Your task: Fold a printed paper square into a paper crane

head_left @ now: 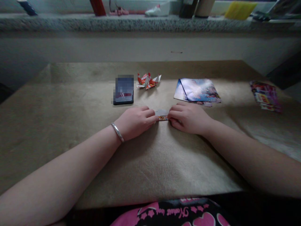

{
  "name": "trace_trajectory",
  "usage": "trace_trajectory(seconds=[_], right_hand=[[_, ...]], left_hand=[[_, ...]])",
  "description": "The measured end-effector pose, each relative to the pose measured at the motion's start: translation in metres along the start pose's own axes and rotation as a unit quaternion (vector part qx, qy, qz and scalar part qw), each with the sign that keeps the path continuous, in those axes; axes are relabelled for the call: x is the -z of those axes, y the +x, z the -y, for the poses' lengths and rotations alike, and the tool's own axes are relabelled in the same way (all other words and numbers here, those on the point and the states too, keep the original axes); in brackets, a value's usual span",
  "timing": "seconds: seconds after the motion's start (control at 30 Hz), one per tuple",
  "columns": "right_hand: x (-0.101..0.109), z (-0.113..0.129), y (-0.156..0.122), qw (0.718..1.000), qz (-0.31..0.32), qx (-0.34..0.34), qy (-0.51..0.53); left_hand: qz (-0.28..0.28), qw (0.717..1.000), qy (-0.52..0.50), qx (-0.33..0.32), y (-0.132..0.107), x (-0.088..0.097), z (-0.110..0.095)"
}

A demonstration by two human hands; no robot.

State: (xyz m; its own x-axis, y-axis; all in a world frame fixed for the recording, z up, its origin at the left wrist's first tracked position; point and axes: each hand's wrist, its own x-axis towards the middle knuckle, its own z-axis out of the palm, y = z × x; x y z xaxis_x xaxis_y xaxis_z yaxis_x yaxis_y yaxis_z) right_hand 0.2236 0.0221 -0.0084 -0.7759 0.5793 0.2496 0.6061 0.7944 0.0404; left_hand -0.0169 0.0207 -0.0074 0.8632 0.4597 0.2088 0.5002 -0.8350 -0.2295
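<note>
A small piece of paper (162, 116) lies on the table between my hands, white at the back with a colourful printed strip folded along its near edge. My left hand (138, 121), with a silver bangle at the wrist, pinches its left end. At the right end, my right hand (187, 117) grips it with curled fingers. Both ends of the paper are hidden under my fingers. Just beyond my left hand stand folded red-and-white paper figures (148, 81), pointed like origami. Beyond my right hand lies a stack of printed sheets (197, 90) with a blue and pink picture.
A phone (124, 91), partly blurred, lies beyond my left hand. Colourful printed packets (266, 96) sit at the table's right. Behind the table (155, 166), a stone windowsill (141, 23) holds a red object (97, 7), a yellow item (240, 10) and other things.
</note>
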Motion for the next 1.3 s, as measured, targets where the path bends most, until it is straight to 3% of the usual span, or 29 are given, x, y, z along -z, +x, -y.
trace_trajectory(seconds=[0.13,0.33,0.57,0.9,1.1,1.3], right_hand=[[-0.006,-0.002,0.000,0.998,-0.032,-0.045,0.036],[-0.006,-0.003,0.002,0.997,-0.023,-0.034,0.064],[-0.008,0.008,0.004,0.988,-0.033,-0.086,0.122],[-0.011,0.005,0.006,0.981,-0.066,-0.114,0.143],[-0.013,0.005,0.006,0.976,-0.052,-0.092,0.191],[-0.016,-0.002,0.005,0.977,-0.065,-0.071,0.191]], left_hand=[[0.003,1.000,0.022,-0.001,0.000,-0.001,0.000],[-0.001,0.999,0.039,-0.001,0.001,0.002,-0.002],[-0.013,0.999,0.031,0.010,0.000,-0.001,-0.004],[-0.004,1.000,0.018,0.023,0.005,0.002,-0.008],[-0.031,0.999,0.035,0.014,0.004,0.000,-0.003],[-0.037,0.998,-0.039,0.045,0.001,-0.007,-0.001]])
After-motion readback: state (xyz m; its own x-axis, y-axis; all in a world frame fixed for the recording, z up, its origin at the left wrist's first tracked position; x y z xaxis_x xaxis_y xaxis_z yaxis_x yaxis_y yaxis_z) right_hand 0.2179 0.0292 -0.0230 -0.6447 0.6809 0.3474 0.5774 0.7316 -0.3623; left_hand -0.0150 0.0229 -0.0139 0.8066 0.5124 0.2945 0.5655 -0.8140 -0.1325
